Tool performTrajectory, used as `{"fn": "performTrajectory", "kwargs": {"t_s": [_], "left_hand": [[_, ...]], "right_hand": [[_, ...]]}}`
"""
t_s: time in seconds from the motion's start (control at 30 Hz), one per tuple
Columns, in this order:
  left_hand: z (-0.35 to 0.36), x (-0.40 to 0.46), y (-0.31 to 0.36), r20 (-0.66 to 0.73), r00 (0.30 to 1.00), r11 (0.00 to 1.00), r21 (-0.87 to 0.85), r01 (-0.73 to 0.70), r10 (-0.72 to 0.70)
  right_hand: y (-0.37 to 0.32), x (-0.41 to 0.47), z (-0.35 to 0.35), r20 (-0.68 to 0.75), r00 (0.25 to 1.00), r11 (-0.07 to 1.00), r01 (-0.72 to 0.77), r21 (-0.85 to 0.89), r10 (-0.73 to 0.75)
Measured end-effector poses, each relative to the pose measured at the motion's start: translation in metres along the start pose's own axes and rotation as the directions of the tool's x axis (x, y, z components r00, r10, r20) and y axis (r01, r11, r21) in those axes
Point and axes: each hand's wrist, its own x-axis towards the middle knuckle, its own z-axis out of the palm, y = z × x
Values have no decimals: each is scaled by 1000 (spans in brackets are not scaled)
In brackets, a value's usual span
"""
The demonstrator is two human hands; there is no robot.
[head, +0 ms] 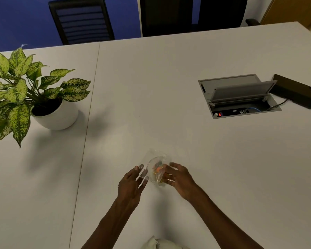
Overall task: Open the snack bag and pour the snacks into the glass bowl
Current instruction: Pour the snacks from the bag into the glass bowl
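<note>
I see both hands meeting over the near middle of the table (169, 87). The right hand (178, 178) curls around a clear bag (158, 169) with orange and dark snacks (157, 168) showing through it. I read that hand as gripping the bag, though blur hides exactly where the fingertips close. The left hand (131, 182) is spread, fingers straight and fanned, just beside the bag's left edge; whether it touches the film I cannot tell. A curved clear rim beneath the bag looks like the bowl (149, 163), with the bag over or in it, but clear plastic on clear glass makes the boundary hard to read.

My judgement: I am in the pouring step, or the last of the opening. I cannot see whether the bag's mouth is open, nor any loose snacks in the bowl.

The next move calls for the left hand to steady the bowl or take the bag's free corner, while the right tips the mouth down inside the rim. The film is slippery and the bowl may slide.
</note>
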Motion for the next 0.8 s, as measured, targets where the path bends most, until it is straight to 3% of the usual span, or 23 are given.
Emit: {"fn": "performTrajectory", "kwargs": {"t_s": [0.1,0.23,0.33,0.5,0.63,0.8], "left_hand": [[4,-4,-2,58,998,996,-93,-16,21],[1,-10,0,131,991,997,-71,-9,18],[-9,-10,9,231,973,998,64,-10,-5],[-2,-16,33,314,949,942,316,-115,11],[6,-17,37,267,956,944,266,-197,124],[7,-18,32,265,950,971,126,-204,165]], "right_hand": [[5,-13,16,110,994,1000,17,-24,-14],[2,-24,26,58,989,979,142,-143,-135],[-6,-29,23,118,969,910,245,-336,-218],[-20,-42,18,269,944,811,305,-500,-189],[-20,-45,15,266,944,844,299,-445,-194],[-16,-51,15,98,965,938,261,-226,-245]]}}
